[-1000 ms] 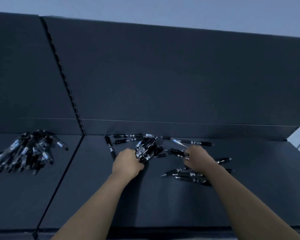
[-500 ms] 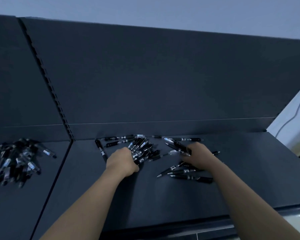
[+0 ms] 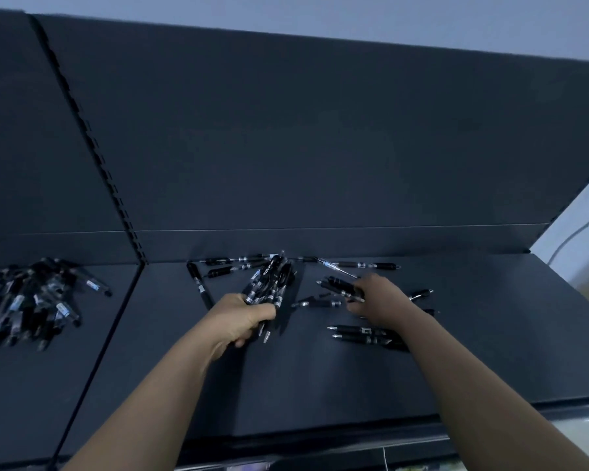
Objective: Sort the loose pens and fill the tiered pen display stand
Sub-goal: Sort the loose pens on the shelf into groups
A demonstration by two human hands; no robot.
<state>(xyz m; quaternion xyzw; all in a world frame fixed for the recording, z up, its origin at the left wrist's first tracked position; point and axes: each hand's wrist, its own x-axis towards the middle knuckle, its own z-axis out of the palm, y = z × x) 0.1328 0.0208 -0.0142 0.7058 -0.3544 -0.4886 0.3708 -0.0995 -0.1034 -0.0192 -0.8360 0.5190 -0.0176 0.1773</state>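
Observation:
My left hand (image 3: 240, 317) grips a bundle of black pens (image 3: 271, 283) that stands tilted up off the dark shelf (image 3: 320, 385). My right hand (image 3: 378, 297) pinches one or two black pens (image 3: 340, 286) just to the right of the bundle. Loose black pens lie around both hands: a few along the back edge (image 3: 361, 265), one slanted at the left (image 3: 199, 285), one between my hands (image 3: 320, 303), and two side by side (image 3: 361, 334) partly under my right forearm.
A second heap of black pens (image 3: 31, 300) lies on the neighbouring shelf section at the left, beyond a slotted upright (image 3: 92, 144). The dark back panel (image 3: 320, 147) rises behind. A pale wall with a cable (image 3: 585, 229) shows at the right.
My left hand has raised its bundle of pens more upright. My right hand has closed on pens and drawn them slightly toward the bundle. The view swung a little.

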